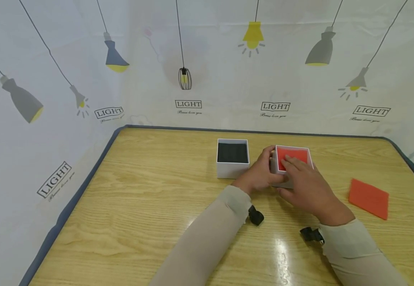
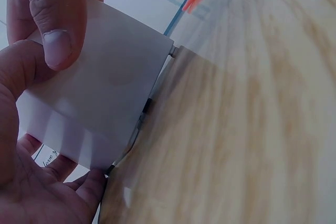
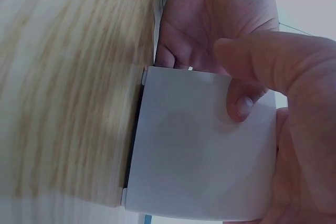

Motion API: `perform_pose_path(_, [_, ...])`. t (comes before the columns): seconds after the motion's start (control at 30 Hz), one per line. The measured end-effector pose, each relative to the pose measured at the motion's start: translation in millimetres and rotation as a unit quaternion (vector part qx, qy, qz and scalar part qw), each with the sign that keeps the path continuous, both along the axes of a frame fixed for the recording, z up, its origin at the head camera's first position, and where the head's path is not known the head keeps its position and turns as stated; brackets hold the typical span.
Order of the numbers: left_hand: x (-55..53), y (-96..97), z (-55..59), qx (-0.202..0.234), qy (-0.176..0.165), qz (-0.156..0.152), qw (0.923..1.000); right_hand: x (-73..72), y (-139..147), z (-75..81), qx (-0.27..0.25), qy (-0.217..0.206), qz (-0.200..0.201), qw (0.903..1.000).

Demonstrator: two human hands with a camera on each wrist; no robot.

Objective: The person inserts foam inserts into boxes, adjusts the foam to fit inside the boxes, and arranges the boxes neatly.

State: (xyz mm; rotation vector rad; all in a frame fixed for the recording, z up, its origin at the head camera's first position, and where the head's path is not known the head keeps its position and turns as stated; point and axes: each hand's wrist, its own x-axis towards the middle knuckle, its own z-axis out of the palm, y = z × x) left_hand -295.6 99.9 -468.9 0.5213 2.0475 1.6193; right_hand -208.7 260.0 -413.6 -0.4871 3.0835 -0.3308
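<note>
A white open-topped box (image 1: 283,185) holds red sheet-like material (image 1: 298,154) inside its rim. My left hand (image 1: 258,174) grips this box by its left side, and the thumb lies across the front wall (image 2: 110,98). Over the top reaches my right hand (image 1: 308,190), its extended fingers resting on the red material. Its thumb stays near the front wall (image 3: 184,140), beside the left thumb. To the left stands a second white box (image 1: 228,171) with black material (image 1: 232,153) in it. The depth of the contents is hidden.
A loose red square sheet (image 1: 369,198) lies flat on the wooden table (image 1: 138,206), right of my right hand. The table's dark-edged back border meets a printed wall covering (image 1: 221,79) close behind the boxes. Black straps (image 1: 255,215) hang by both wrists.
</note>
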Motion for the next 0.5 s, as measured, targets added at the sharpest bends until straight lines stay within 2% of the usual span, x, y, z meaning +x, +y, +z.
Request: perform_pose_path(0.5, [-0.1,-1.2,0.3,-0.006,-0.004,0.000,1.0000,1.1,-1.4,2.1,-0.002,0.000,-0.002,1.0000])
